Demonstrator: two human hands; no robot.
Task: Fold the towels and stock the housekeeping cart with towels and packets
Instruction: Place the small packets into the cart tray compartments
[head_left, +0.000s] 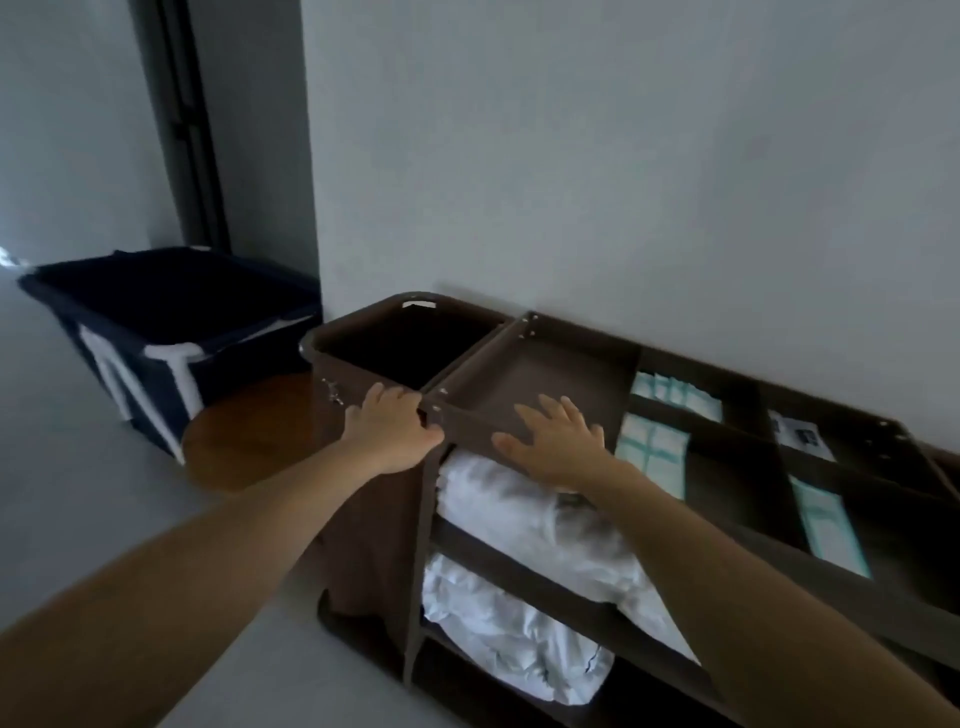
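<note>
- The left hand (392, 426) grips the front rim of the cart (467, 422). Its fingers curl over the edge just where the bag (374, 545) meets the tray (561, 374), and the thumb lies along the rail.
- The right hand (561, 441) is open, with fingers spread and nearly straight. It lies flat over the tray's front edge and has hold of nothing.
- Both bare forearms reach in from the lower edge, the left one from the lower left corner.
- Just below the right hand, white towels (519, 509) lie bunched on the cart's upper shelf. More towels (498, 634) fill the shelf beneath.
- Right of the tray, the cart top is split into compartments. White and teal packets (652, 447) lie in the near ones, and more packets (675, 395) lie behind them.
- A further packet (828, 525) lies in a compartment well to the right. A printed card (800, 434) lies behind it.
- The bag's mouth is dark, and I cannot tell what it holds.
- The cart stands against a pale wall (623, 156).
- Left of the cart is a round wooden bench (249, 431). Beyond it, a navy bin (156, 322) with white straps stands on the floor (62, 493).
</note>
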